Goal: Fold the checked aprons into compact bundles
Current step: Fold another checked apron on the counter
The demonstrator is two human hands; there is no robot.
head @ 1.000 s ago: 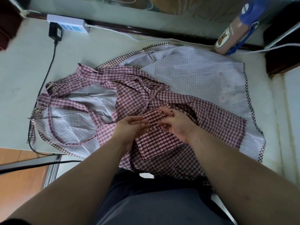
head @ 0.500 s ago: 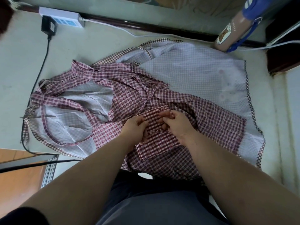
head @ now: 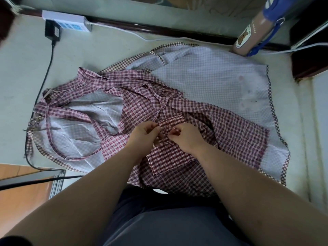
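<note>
A red-and-white checked apron [head: 140,107] lies crumpled on a pale surface, its grey lining showing at the left. On top of it, near me, rests a darker checked folded piece [head: 170,157]. My left hand [head: 143,134] and my right hand [head: 186,137] sit side by side at that piece's far edge, fingers curled and pinching the fabric. Under all this spreads a second apron [head: 221,82], pale side up, with a checked border along its right edge.
A white power strip [head: 67,23] with a black adapter [head: 52,31] and cable sits at the back left. A brown bottle [head: 248,32] with blue cap and strap stands at the back right. Wooden floor shows at lower left. My dark trousers fill the bottom.
Both hands have slid slightly toward me along the folded piece and curled tighter on its far edge; that edge now bunches between my fingers. The aprons lie as before.
</note>
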